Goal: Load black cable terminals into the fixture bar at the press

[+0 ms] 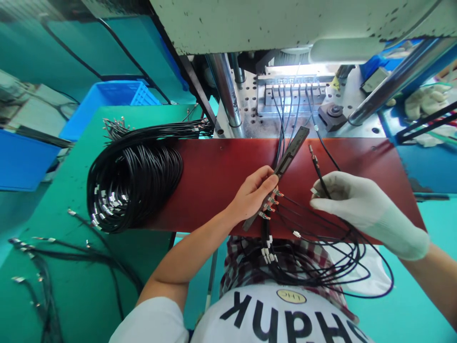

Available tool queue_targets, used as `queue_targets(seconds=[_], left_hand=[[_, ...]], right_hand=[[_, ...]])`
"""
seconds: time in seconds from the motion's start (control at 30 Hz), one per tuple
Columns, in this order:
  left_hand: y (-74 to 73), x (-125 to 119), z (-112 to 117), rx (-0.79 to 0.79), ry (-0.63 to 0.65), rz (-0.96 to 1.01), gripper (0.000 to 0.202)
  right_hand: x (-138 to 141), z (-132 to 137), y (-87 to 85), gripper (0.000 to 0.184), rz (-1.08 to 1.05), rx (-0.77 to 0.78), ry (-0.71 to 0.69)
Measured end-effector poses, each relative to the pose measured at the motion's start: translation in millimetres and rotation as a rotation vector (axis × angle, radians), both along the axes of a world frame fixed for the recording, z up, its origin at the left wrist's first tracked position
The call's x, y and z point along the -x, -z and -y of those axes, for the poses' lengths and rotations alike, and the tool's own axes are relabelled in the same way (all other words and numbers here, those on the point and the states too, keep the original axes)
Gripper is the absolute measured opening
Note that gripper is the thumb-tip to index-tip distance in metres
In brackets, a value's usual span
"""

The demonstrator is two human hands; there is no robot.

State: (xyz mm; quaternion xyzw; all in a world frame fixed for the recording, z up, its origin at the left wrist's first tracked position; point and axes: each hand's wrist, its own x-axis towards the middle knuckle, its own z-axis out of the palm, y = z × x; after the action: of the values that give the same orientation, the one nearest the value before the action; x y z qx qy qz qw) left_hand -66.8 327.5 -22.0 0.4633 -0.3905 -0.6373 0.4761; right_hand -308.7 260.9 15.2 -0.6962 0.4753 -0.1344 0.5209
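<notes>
My bare left hand point(255, 193) grips a dark metal bar point(294, 147) that lies slantwise over the red board. Several black cables with stripped, coloured wire ends point(272, 202) sit along the bar's lower part, just beside my fingers. My right hand point(350, 195), in a white glove, pinches a black cable point(323, 183) near its end, and the metal tip points up and away from me. Loops of black cable point(357, 267) hang from the board's front edge over my lap. White tags point(267, 252) are on some of them.
A large coil of black cables point(143, 181) rests at the board's left. Behind the red board point(210, 190), several cables enter a metal mould point(296, 97) between the press's steel posts point(224, 88). More cables lie on the green table point(74, 286). Blue bins point(103, 105) stand at left.
</notes>
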Motion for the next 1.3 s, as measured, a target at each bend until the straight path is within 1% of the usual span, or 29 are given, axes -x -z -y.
queue_targets(seconds=[0.07,0.13,0.17,0.23,0.3,0.33,0.37,0.43,0.5,0.53,0.6,0.67,0.73,0.8,0.9,1.1,1.2,1.3], left_hand=[[-0.8,0.1,-1.0,-0.015,-0.001,0.004,0.040],[-1.7,0.2,-2.3,-0.035,0.003,0.004,0.040],[-2.0,0.1,-2.8,-0.041,0.006,0.001,0.040],[-2.0,-0.3,-2.9,-0.035,0.012,-0.007,0.040],[-1.9,-0.8,-2.6,-0.021,0.013,-0.009,0.040],[-2.1,-0.8,-2.5,-0.015,0.014,-0.005,0.040],[-2.6,-0.5,-2.6,-0.009,0.014,0.004,0.040],[-4.3,0.4,-3.3,-0.005,0.020,0.032,0.042],[-6.3,1.7,-4.5,-0.011,0.023,0.055,0.043],[-7.1,2.2,-5.0,-0.017,0.025,0.058,0.044],[-7.1,2.8,-5.6,-0.022,0.025,0.052,0.045],[-5.0,2.6,-5.5,-0.016,0.033,0.035,0.046],[-1.5,2.2,-5.1,-0.011,0.048,-0.001,0.046],[1.5,1.9,-5.0,-0.022,0.063,-0.052,0.045],[3.2,1.8,-5.3,-0.049,0.072,-0.101,0.043],[-0.4,2.2,-5.5,-0.090,0.086,-0.097,0.042],[-2.7,2.4,-5.3,-0.076,0.083,-0.043,0.043],[-4.6,1.5,-5.2,0.038,0.049,0.139,0.042]], right_hand=[[-0.5,-3.3,0.5,0.025,-0.031,0.015,0.001],[-0.7,-6.8,2.9,0.023,-0.015,0.036,-0.014],[-0.8,-8.5,4.1,0.022,-0.019,0.079,-0.032],[-1.4,-12.3,3.3,0.020,-0.059,0.222,-0.085],[-3.6,-17.5,-4.7,0.021,-0.093,0.350,-0.140],[-5.7,-20.5,-11.3,0.021,-0.077,0.376,-0.165],[-8.6,-23.3,-19.1,0.022,-0.033,0.370,-0.184],[-17.2,-26.1,-34.8,0.022,0.087,0.272,-0.189],[-28.1,-23.3,-44.8,0.024,0.173,0.088,-0.156],[-33.7,-20.1,-46.3,0.026,0.192,-0.010,-0.139],[-43.5,-12.2,-42.0,0.029,0.192,-0.166,-0.120],[-50.1,-5.9,-32.1,0.030,0.196,-0.234,-0.114],[-53.2,-2.7,-22.6,0.030,0.202,-0.254,-0.088],[-54.1,-1.8,-17.3,0.030,0.203,-0.264,-0.073],[-54.2,-2.0,-16.1,0.031,0.192,-0.293,-0.088],[-53.7,-3.0,-15.8,0.032,0.208,-0.318,-0.086],[-55.5,-3.8,-15.7,0.030,0.202,-0.313,-0.075],[-58.9,-3.4,-15.0,0.026,0.170,-0.268,-0.063]])
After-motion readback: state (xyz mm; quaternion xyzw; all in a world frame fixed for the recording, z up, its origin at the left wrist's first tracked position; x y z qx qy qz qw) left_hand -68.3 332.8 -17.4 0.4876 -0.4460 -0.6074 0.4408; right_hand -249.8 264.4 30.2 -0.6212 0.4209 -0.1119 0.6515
